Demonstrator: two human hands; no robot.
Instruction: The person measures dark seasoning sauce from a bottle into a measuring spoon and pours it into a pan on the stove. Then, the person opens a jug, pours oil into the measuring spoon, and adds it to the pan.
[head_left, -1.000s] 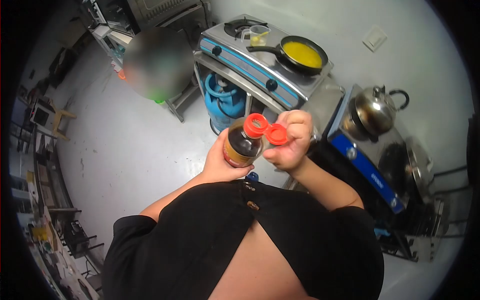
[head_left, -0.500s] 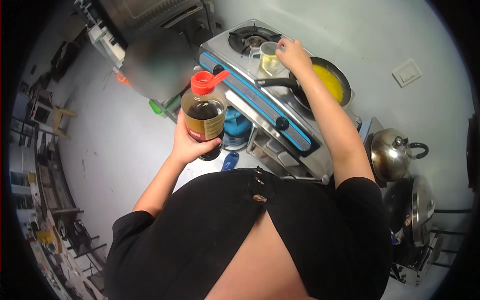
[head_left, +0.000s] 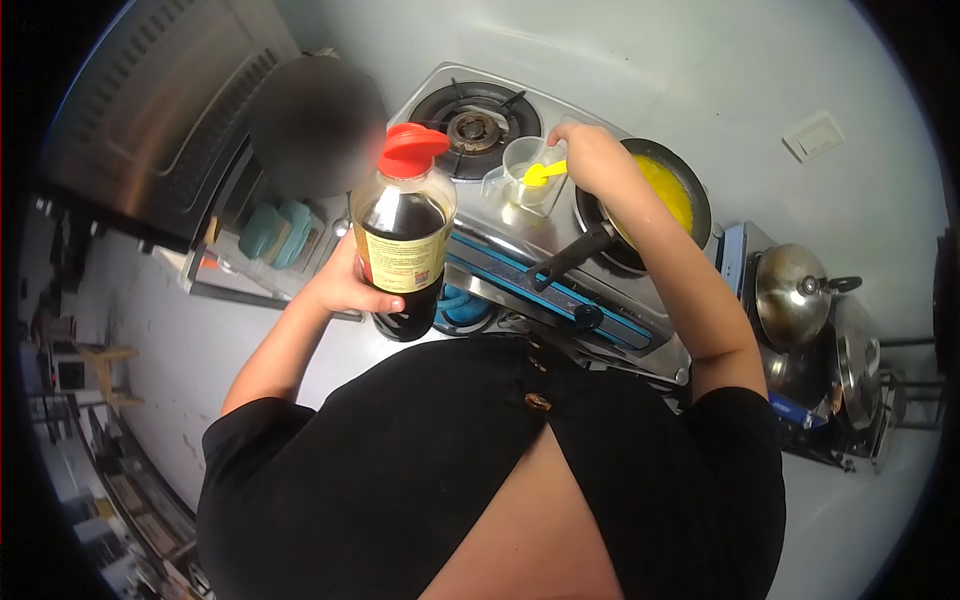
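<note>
My left hand [head_left: 345, 283] is wrapped round a bottle [head_left: 404, 235] of dark liquid, held upright, its red flip cap [head_left: 410, 150] on top. Over the stove, my right hand [head_left: 590, 155] has its fingers closed at the yellow spoon [head_left: 545, 173], which stands in a clear measuring cup [head_left: 522, 190]. The cup rests on the steel stove top between the bare burner [head_left: 475, 131] and the black frying pan [head_left: 700, 190]. Yellow food [head_left: 664, 192] lies in the pan, partly hidden behind my right forearm.
A steel kettle [head_left: 793, 292] stands on a second stove at the right, with a metal lid [head_left: 855, 365] beside it. Teal containers [head_left: 278, 236] sit on a shelf at the left, below a large steel appliance [head_left: 160, 120]. A blue gas cylinder [head_left: 463, 306] is under the stove.
My right hand has left the bottle's cap and reached over to the cup and spoon. The view has turned toward the stove. My left hand still holds the bottle.
</note>
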